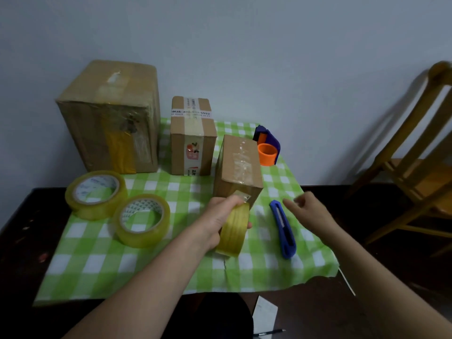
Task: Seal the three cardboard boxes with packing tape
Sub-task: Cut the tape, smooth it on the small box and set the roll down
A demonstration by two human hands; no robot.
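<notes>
Three cardboard boxes stand on a green checked cloth (pixel 171 270): a large box (pixel 110 118) at the back left, a medium box (pixel 193 138) in the middle, and a small box (pixel 238 167) nearest me, with clear tape along its top. My left hand (pixel 220 218) grips a yellowish tape roll (pixel 233 231) on edge against the small box's near face. My right hand (pixel 308 211) hovers just right of that box with fingers apart and holds nothing. A blue utility knife (pixel 282 228) lies below it.
Two more tape rolls lie flat at the left, one (pixel 96 194) behind the other (pixel 141 220). A blue and orange tape dispenser (pixel 267 145) sits behind the small box. A wooden chair (pixel 420 152) stands at the right. A pen (pixel 269 332) and paper lie near the dark table's front edge.
</notes>
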